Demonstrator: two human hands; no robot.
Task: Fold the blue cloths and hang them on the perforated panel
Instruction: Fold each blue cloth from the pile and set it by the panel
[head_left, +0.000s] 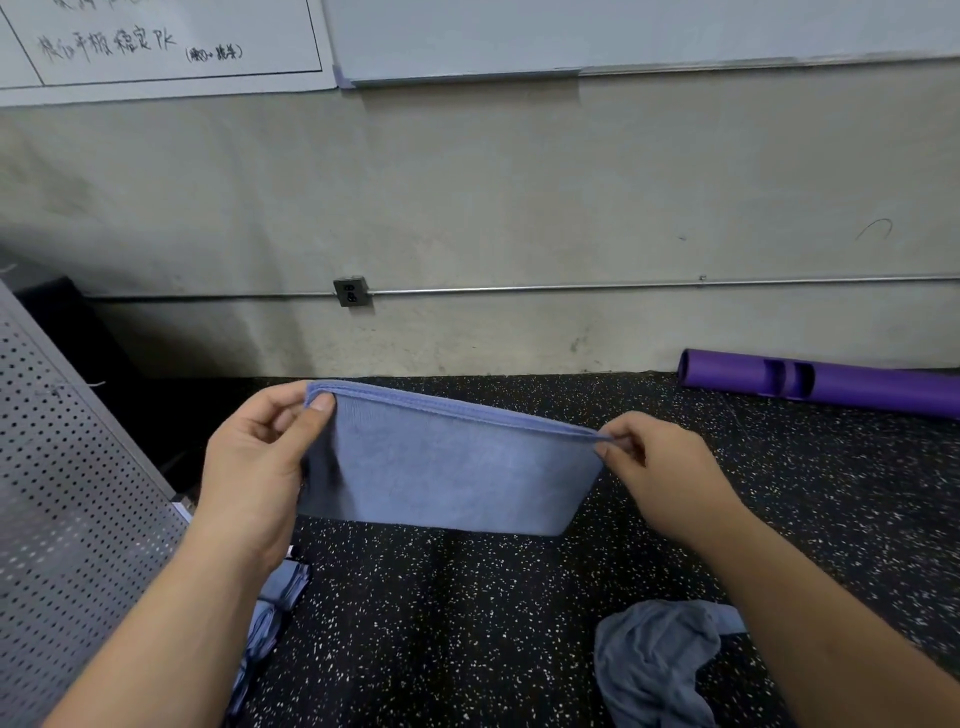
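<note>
A folded blue cloth (452, 467) hangs in the air between my hands, its doubled top edge stretched taut. My left hand (254, 467) pinches the cloth's upper left corner between thumb and fingers. My right hand (660, 473) pinches the upper right corner. The grey perforated panel (67, 493) slants along the left side, beside my left forearm. Folded blue cloths (275, 603) hang at the panel's lower right edge, partly hidden by my left arm. A crumpled blue-grey cloth (654, 670) lies on the floor under my right forearm.
The floor (467, 623) is black speckled rubber. A purple foam tube (821, 384) lies against the concrete wall at the right. A wall socket (351, 292) with a metal conduit sits on the wall ahead. A whiteboard (571, 31) hangs above.
</note>
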